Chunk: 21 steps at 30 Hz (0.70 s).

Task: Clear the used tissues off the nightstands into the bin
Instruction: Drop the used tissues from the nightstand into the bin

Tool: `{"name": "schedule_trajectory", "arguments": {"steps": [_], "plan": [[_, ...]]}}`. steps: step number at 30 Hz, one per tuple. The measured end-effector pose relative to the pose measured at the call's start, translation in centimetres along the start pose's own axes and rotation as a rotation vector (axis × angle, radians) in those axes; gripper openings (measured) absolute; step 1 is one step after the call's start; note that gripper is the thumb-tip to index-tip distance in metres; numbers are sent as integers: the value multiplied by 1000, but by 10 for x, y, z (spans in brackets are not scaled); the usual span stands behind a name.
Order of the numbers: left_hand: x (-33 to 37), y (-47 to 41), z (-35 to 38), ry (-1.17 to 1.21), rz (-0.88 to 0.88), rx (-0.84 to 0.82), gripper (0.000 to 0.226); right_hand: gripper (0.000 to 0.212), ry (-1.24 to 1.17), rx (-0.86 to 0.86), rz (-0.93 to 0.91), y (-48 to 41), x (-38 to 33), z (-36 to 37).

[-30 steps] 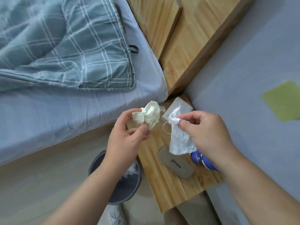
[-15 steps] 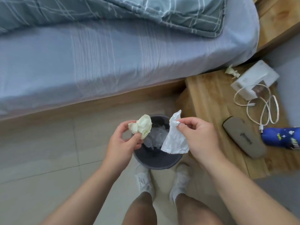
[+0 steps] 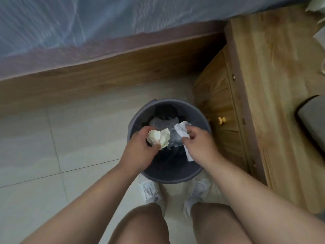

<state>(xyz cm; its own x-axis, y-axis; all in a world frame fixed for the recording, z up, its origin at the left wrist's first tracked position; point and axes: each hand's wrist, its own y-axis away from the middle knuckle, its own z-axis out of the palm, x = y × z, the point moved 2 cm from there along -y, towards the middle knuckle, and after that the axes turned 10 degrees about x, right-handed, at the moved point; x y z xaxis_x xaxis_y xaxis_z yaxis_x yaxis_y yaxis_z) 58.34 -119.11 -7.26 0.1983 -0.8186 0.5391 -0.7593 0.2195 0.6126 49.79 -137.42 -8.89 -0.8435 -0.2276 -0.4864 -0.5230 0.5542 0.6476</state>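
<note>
Pale tiled floor (image 3: 52,138), bedroom. Wooden bed frame (image 3: 88,74) runs across beyond the hands, blue-grey sheet (image 3: 88,23) hanging over it. Wooden nightstand (image 3: 272,85) to the right of the right hand, drawer front with a small yellow knob (image 3: 221,120) facing the bin.

Round grey bin (image 3: 175,176) on the floor directly below both hands, just beside the nightstand. Inside it: crumpled clear plastic (image 3: 161,124) over dark contents.

Left hand (image 3: 139,152): over the bin's left rim, fingers and thumb curled round a crumpled cream tissue (image 3: 159,138), which bulges out toward the right hand.

Right hand (image 3: 200,147): over the bin's right half, fingertips pinching a white tissue (image 3: 182,131). One end sticks up past the fingers; the other trails below the palm, inside the rim line.

The two tissues sit close, apart by a narrow gap, both above the bin's opening.

Person stands right up to the bin, white shoes (image 3: 151,192) at its near wall, bare knees below the forearms.

On the nightstand top, well right of the right hand: a grey case (image 3: 313,120), cut by the frame edge. At the far corner, a pale crumpled scrap (image 3: 316,5), blurred.
</note>
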Motion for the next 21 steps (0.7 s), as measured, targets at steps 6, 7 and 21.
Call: {"name": "schedule_trajectory", "arguments": {"steps": [6, 7, 21], "plan": [[-1, 2, 0, 7, -55, -49, 55, 44, 31, -17, 61, -2, 0, -5], [2, 7, -4, 0, -56, -45, 54, 40, 28, -16, 61, 3, -3, -9], [102, 93, -92, 232, -112, 23, 25, 18, -162, 212, -51, 94, -91, -184]]}}
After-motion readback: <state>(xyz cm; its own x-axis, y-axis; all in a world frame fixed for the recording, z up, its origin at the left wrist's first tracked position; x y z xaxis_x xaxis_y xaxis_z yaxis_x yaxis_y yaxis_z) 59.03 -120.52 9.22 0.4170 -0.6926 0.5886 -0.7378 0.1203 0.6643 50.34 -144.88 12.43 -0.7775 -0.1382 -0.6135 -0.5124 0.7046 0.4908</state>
